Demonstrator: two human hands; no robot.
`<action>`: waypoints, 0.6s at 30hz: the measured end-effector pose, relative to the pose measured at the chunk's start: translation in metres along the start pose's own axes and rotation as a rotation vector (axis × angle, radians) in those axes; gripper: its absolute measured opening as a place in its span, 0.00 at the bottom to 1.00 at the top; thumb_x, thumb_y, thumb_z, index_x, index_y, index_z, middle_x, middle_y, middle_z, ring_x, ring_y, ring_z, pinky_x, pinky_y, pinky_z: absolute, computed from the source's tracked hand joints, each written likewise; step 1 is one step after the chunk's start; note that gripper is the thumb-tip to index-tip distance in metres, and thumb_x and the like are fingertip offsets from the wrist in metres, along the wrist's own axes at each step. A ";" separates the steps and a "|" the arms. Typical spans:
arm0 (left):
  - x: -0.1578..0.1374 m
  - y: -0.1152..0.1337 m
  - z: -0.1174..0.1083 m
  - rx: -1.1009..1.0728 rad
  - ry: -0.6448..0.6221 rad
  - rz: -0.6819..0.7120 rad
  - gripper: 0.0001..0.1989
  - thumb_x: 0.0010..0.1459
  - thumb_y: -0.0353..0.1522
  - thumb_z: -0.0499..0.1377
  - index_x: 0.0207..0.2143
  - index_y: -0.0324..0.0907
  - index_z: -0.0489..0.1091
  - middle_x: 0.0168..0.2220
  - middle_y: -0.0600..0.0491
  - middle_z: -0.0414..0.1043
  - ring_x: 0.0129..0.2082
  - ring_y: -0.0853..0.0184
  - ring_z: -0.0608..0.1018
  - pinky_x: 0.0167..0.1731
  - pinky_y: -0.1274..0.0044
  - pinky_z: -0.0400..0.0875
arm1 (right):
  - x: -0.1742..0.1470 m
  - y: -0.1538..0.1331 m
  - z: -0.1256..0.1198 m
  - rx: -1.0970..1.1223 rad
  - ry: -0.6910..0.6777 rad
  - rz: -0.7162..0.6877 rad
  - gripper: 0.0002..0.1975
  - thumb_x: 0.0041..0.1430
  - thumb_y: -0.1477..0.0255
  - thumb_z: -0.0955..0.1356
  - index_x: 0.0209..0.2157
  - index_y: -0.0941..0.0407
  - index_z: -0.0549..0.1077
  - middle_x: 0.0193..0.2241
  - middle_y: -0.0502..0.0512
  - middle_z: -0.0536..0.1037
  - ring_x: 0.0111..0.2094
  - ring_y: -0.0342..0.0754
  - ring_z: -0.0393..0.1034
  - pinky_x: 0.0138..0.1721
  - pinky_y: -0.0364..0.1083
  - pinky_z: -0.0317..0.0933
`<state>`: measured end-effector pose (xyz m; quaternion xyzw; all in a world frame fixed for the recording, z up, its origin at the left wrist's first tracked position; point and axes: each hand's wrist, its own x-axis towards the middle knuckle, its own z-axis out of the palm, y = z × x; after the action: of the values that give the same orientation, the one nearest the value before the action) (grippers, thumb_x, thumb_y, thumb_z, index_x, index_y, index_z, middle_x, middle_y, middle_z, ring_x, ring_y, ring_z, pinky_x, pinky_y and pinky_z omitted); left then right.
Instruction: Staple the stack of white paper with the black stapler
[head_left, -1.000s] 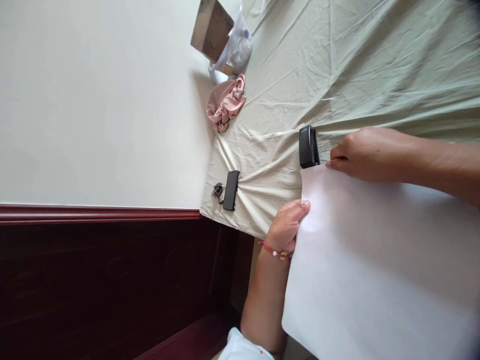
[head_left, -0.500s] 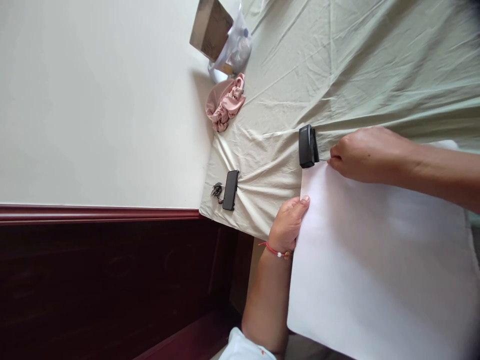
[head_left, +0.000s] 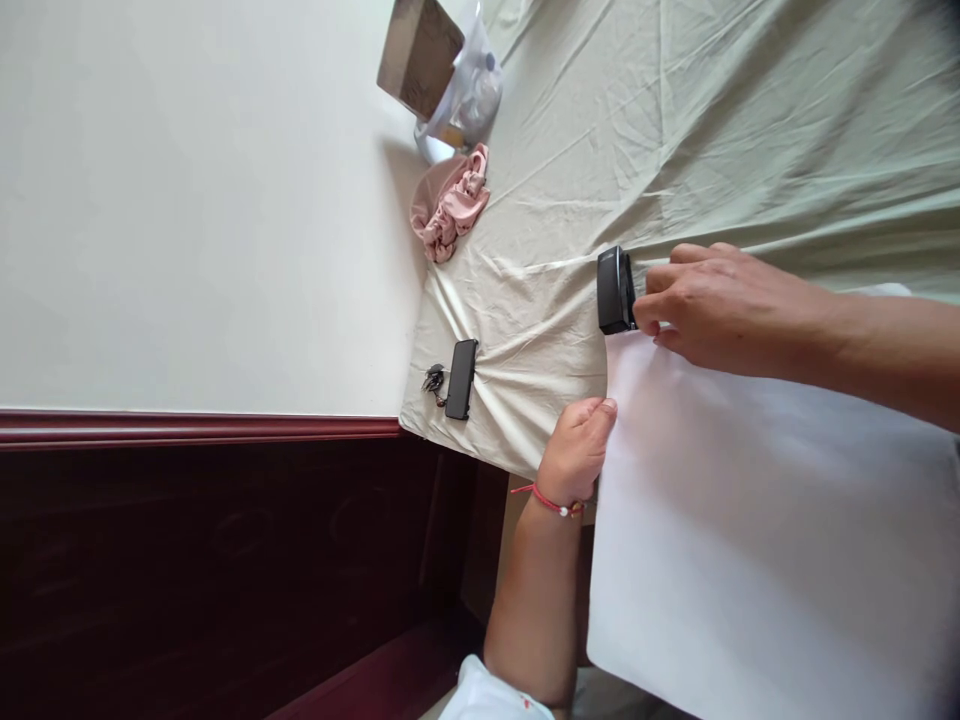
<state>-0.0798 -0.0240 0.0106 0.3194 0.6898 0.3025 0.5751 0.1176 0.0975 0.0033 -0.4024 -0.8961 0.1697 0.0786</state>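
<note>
A large white sheet [head_left: 765, 520] with rounded corners, cloth or paper I cannot tell, hangs in front of me. Its left edge is pinched by my left hand [head_left: 577, 450], thumb on top and fingers hidden behind. My right hand [head_left: 701, 300] reaches in from the right over the sheet's upper edge. Its fingers are curled together close beside a black block-shaped object [head_left: 615, 290] at the sheet's top left corner. What lies between those fingertips is too small or hidden to make out.
A wrinkled pale green cloth [head_left: 570, 200] covers the surface. Near its left edge lie a black phone-like slab [head_left: 461, 380], keys [head_left: 433, 380] and a pink gathered fabric [head_left: 450, 205]. Farther back stand a cardboard box [head_left: 420, 60] and a plastic bag [head_left: 480, 95]. A white wall [head_left: 187, 200] borders the left.
My right hand has turned, its knuckles lifting, and its fingertips have moved left, up to the black block. The sheet's lower left part has shifted slightly right. My left hand keeps its pinch.
</note>
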 end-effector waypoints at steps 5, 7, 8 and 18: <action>0.001 -0.001 -0.001 0.021 -0.025 0.035 0.23 0.56 0.47 0.70 0.23 0.41 0.66 0.20 0.58 0.61 0.24 0.70 0.66 0.28 0.77 0.62 | -0.002 0.010 0.001 0.071 -0.065 -0.194 0.14 0.68 0.72 0.64 0.42 0.47 0.82 0.37 0.55 0.76 0.43 0.51 0.63 0.45 0.49 0.50; 0.001 -0.001 -0.001 0.033 -0.031 0.049 0.23 0.57 0.48 0.69 0.23 0.41 0.66 0.20 0.57 0.61 0.24 0.70 0.66 0.28 0.77 0.63 | -0.003 0.012 0.002 0.034 -0.089 -0.176 0.15 0.68 0.69 0.66 0.51 0.46 0.81 0.37 0.55 0.77 0.44 0.51 0.64 0.46 0.50 0.50; 0.001 -0.002 -0.001 0.041 -0.028 0.054 0.23 0.57 0.48 0.69 0.23 0.41 0.66 0.21 0.57 0.61 0.25 0.70 0.66 0.28 0.77 0.63 | -0.004 0.013 0.003 0.005 -0.094 -0.158 0.16 0.67 0.68 0.67 0.53 0.46 0.81 0.37 0.55 0.77 0.44 0.51 0.64 0.46 0.50 0.49; 0.003 -0.001 -0.003 0.099 -0.018 0.052 0.23 0.59 0.46 0.68 0.23 0.41 0.65 0.21 0.58 0.60 0.25 0.71 0.65 0.28 0.78 0.61 | -0.005 0.020 0.014 -0.136 -0.067 -0.151 0.22 0.66 0.64 0.66 0.60 0.48 0.76 0.32 0.54 0.79 0.39 0.53 0.68 0.39 0.50 0.51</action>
<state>-0.0833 -0.0226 0.0086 0.3682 0.6900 0.2800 0.5567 0.1308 0.1025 -0.0170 -0.3321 -0.9355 0.1155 0.0338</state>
